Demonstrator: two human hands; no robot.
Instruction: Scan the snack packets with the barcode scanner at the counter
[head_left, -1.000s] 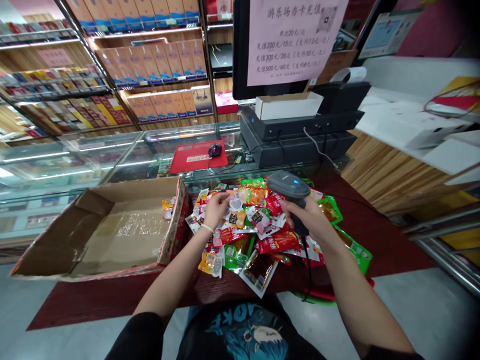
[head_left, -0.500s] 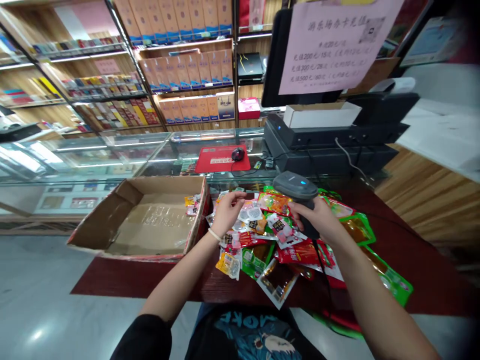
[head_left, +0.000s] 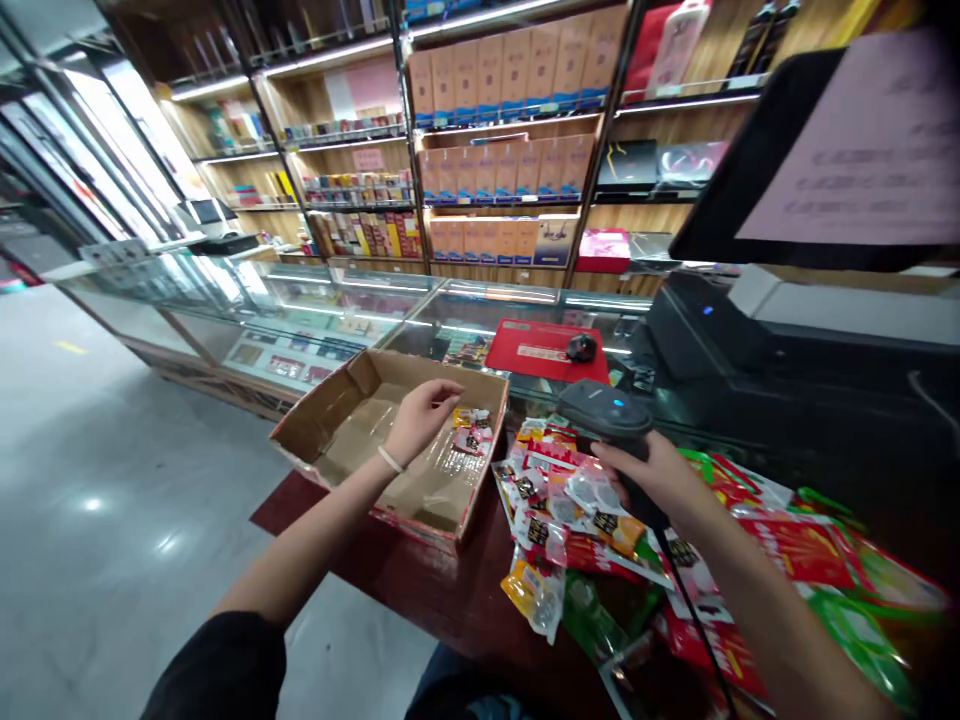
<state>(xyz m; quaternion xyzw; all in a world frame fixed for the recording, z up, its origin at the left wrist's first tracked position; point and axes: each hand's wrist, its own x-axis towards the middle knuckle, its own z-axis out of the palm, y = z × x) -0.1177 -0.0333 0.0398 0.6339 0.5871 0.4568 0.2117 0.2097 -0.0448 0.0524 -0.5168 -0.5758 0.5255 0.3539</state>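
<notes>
My left hand (head_left: 422, 422), with a pale band at the wrist, hovers above a shallow cardboard box (head_left: 352, 435). Its fingers are loosely bent, with a gap at the thumb, and nothing shows between them. Several small snack packets (head_left: 472, 432) lie in the right end of the box. My right hand (head_left: 660, 475) is wrapped around the handle of a black barcode scanner (head_left: 606, 408), which has a blue light on top. Under the scanner spreads a heap of snack packets (head_left: 555, 500) in white, red, orange and green wrappers.
A glass display counter (head_left: 360, 300) runs behind the box. On it are a red mouse pad (head_left: 525, 350) and a black mouse (head_left: 581, 347). At right stand a monitor (head_left: 712, 200) and dark till equipment (head_left: 697, 340). The scanner's cable (head_left: 694, 610) hangs down.
The view has turned left, so the counter scene shifts right. My left hand has gone from over the packet heap to over the box. My right hand still grips the scanner.
</notes>
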